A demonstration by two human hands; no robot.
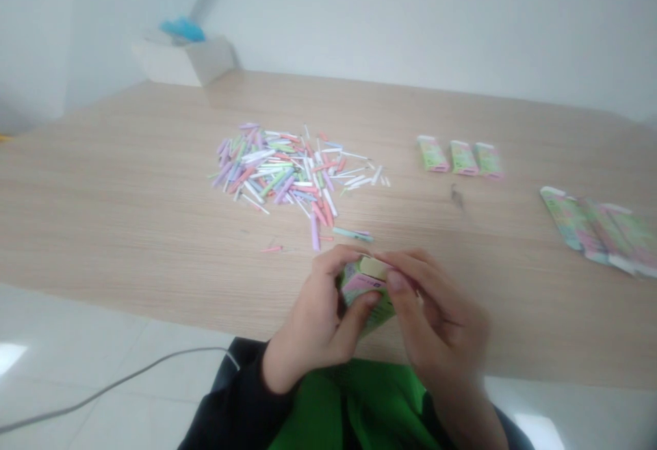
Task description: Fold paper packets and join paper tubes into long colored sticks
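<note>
Green clothing (354, 409) lies below my left hand (313, 320) and right hand (436, 313), both gripping a pink-green paper packet (365, 296); pastel paper strips (292, 169) lie ahead on the worktop (128, 210).

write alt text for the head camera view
The left hand and right hand hold a folded pink-and-green paper packet over a wooden table. Beyond lies a heap of pastel paper strips, with three small green packets to the right.

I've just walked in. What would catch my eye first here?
The heap of thin pastel sticks in the middle of the wooden table stands out most. Nearer the camera, the left hand and right hand hold a small green-and-pink carton by the table's near edge. To the right lie three small matching packets and some flattened wrappers.
</note>
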